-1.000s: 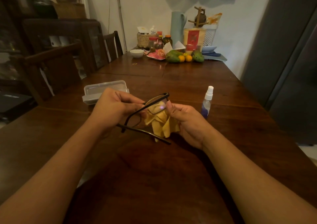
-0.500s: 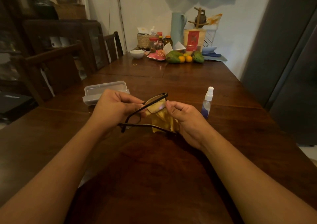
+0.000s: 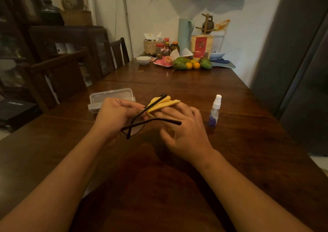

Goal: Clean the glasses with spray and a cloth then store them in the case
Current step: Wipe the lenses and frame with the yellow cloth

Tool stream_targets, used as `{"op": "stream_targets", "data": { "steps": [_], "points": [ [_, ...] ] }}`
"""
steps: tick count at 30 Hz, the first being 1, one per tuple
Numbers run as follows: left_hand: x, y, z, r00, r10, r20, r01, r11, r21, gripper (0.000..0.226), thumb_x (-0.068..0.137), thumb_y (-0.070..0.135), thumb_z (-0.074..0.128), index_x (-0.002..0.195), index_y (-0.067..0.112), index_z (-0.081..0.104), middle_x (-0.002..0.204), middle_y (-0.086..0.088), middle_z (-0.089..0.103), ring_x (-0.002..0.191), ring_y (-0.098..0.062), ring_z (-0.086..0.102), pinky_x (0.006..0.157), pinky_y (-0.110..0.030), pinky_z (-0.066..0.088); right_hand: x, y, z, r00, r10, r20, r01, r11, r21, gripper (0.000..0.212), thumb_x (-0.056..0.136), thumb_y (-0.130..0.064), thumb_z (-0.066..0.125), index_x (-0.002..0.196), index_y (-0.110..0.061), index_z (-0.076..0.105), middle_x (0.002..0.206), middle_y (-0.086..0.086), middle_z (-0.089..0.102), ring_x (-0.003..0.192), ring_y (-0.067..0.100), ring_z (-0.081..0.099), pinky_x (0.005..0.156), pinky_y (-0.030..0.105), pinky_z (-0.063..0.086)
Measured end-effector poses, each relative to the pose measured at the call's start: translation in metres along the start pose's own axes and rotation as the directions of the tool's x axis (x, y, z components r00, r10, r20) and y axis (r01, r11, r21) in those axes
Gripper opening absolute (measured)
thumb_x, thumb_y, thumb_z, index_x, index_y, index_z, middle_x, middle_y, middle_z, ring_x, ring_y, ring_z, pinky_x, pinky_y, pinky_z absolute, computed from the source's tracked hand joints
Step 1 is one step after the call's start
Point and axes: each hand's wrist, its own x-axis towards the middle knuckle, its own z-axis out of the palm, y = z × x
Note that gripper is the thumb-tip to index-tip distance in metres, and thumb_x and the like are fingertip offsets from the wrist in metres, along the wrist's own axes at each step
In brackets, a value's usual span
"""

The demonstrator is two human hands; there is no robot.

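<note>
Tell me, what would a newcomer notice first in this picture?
The yellow cloth stands out at the centre, in the right hand, pressed to the black glasses that the left hand holds above the dark table. A spray bottle stands just right of the hands, and a clear case lies behind the left hand.

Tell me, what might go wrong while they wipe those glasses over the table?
The left hand holds the glasses by the frame alone while the right hand rubs with the yellow cloth; pressing hard could twist the frame or make it slip onto the table. The spray bottle stands upright close beside the right hand, so a wide stroke could knock it over.
</note>
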Motion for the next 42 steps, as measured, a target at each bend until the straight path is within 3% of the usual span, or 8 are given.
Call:
{"op": "stream_targets", "data": {
  "steps": [6, 10, 15, 22, 27, 32, 37, 42],
  "points": [
    [-0.001, 0.002, -0.004, 0.999, 0.019, -0.032, -0.02, 0.999, -0.026, 0.022, 0.084, -0.003, 0.062, 0.074, 0.006, 0.078, 0.073, -0.018, 0.075, 0.069, -0.024, 0.074, 0.061, -0.025, 0.058, -0.001, 0.011, -0.01, 1.0, -0.018, 0.015, 0.02, 0.992, -0.128, 0.037, 0.085, -0.03, 0.066, 0.122, -0.029, 0.068, 0.127, -0.011, 0.067, 0.129, 0.022, 0.045, 0.093, 0.049, 0.036],
    [-0.002, 0.003, 0.002, 1.0, 0.009, -0.009, -0.009, 0.999, -0.041, 0.025, 0.084, -0.005, 0.06, 0.072, 0.007, 0.079, 0.074, -0.018, 0.075, 0.069, -0.023, 0.074, 0.06, -0.024, 0.057, 0.001, 0.004, -0.009, 1.0, -0.017, 0.005, 0.018, 0.988, -0.151, 0.043, 0.085, -0.036, 0.053, 0.125, -0.026, 0.065, 0.13, -0.007, 0.064, 0.13, 0.022, 0.043, 0.094, 0.048, 0.037],
    [-0.003, 0.003, -0.001, 1.0, 0.019, -0.021, -0.02, 0.999, -0.048, 0.023, 0.084, -0.004, 0.061, 0.072, 0.005, 0.078, 0.073, -0.019, 0.074, 0.068, -0.025, 0.074, 0.059, -0.025, 0.058, 0.0, 0.008, -0.011, 0.999, -0.037, 0.033, 0.042, 0.985, -0.168, 0.041, 0.086, -0.038, 0.053, 0.124, -0.03, 0.066, 0.13, -0.009, 0.064, 0.13, 0.021, 0.042, 0.095, 0.05, 0.037],
    [-0.001, -0.001, 0.002, 0.999, -0.039, 0.013, 0.038, 0.999, 0.035, 0.024, 0.086, -0.001, 0.061, 0.071, 0.006, 0.078, 0.076, -0.014, 0.076, 0.076, -0.024, 0.075, 0.064, -0.029, 0.06, -0.003, 0.007, -0.008, 0.993, 0.082, -0.09, -0.089, 0.994, -0.071, 0.03, 0.086, -0.046, 0.057, 0.103, -0.027, 0.072, 0.115, -0.009, 0.069, 0.121, 0.021, 0.047, 0.086, 0.045, 0.039],
    [-0.001, -0.002, 0.0, 0.993, -0.104, 0.061, 0.105, 0.994, -0.007, 0.02, 0.086, -0.001, 0.059, 0.08, 0.002, 0.078, 0.08, -0.019, 0.076, 0.076, -0.028, 0.075, 0.069, -0.033, 0.061, -0.003, 0.013, -0.007, 0.984, 0.043, -0.174, -0.051, 0.998, -0.043, 0.021, 0.085, -0.039, 0.066, 0.096, -0.022, 0.073, 0.117, -0.005, 0.064, 0.117, 0.023, 0.046, 0.09, 0.037, 0.035],
    [-0.002, -0.001, 0.0, 0.988, -0.121, 0.099, 0.127, 0.99, -0.055, 0.02, 0.086, -0.001, 0.057, 0.084, -0.002, 0.077, 0.08, -0.021, 0.075, 0.075, -0.027, 0.074, 0.068, -0.034, 0.06, -0.002, 0.018, -0.006, 0.995, -0.041, -0.092, 0.051, 0.993, 0.107, 0.024, 0.086, -0.023, 0.071, 0.109, -0.015, 0.069, 0.12, 0.0, 0.064, 0.118, 0.019, 0.054, 0.092, 0.042, 0.048],
    [-0.001, -0.002, 0.0, 0.991, -0.108, 0.084, 0.112, 0.993, -0.042, 0.022, 0.086, -0.003, 0.055, 0.082, -0.002, 0.077, 0.081, -0.022, 0.075, 0.076, -0.029, 0.074, 0.076, -0.041, 0.061, -0.004, 0.02, -0.009, 0.995, -0.076, -0.071, 0.071, 0.994, -0.078, 0.034, 0.09, -0.037, 0.064, 0.123, -0.03, 0.066, 0.124, -0.01, 0.064, 0.118, 0.019, 0.048, 0.087, 0.042, 0.038],
    [0.0, -0.003, 0.0, 0.991, -0.113, 0.076, 0.114, 0.994, -0.001, 0.019, 0.085, -0.001, 0.058, 0.083, -0.003, 0.076, 0.087, -0.021, 0.075, 0.084, -0.033, 0.073, 0.081, -0.045, 0.059, -0.003, 0.016, -0.004, 0.986, -0.13, -0.102, 0.12, 0.988, -0.096, 0.033, 0.092, -0.034, 0.065, 0.125, -0.031, 0.063, 0.125, -0.008, 0.066, 0.12, 0.021, 0.049, 0.088, 0.044, 0.035]
  ]
}}
